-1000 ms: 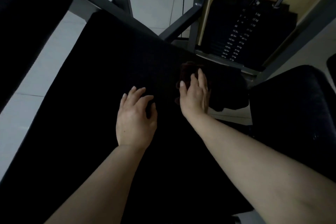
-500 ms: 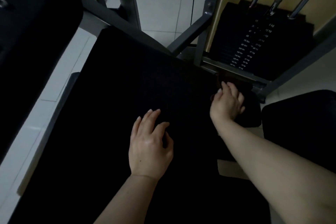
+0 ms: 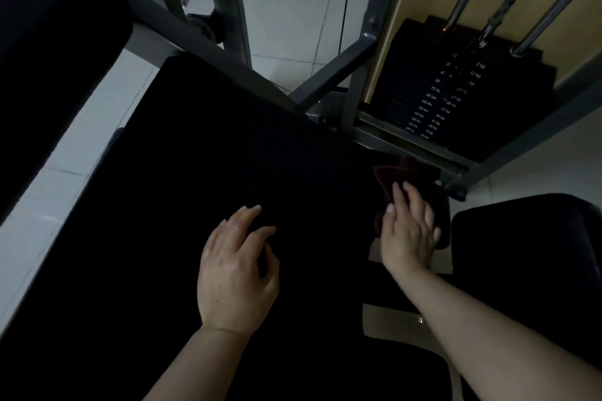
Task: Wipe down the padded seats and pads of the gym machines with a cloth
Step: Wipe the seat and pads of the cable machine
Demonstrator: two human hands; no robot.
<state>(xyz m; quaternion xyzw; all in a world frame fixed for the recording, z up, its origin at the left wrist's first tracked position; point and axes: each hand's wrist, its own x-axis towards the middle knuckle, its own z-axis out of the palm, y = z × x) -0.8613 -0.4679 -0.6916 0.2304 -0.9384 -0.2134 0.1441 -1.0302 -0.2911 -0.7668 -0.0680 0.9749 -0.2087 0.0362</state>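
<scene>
Black padded seat (image 3: pixel 195 172) fills the near view over pale floor tiles (image 3: pixel 293 19). Left hand (image 3: pixel 236 273) rests on it, fingers spread. Right hand (image 3: pixel 408 231), fingers straight and together, presses a dark red cloth (image 3: pixel 391 177) at the seat's right edge. Weight stack (image 3: pixel 433 98) far right.

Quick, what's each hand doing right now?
Left hand: open, fingers spread, resting on the black seat pad, holding nothing.
Right hand: open, fingers straight, pressing the dark red cloth down.

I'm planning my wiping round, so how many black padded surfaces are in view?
3: the large pad under both hands, one at upper left, one at right. Dim light may hide others.
</scene>
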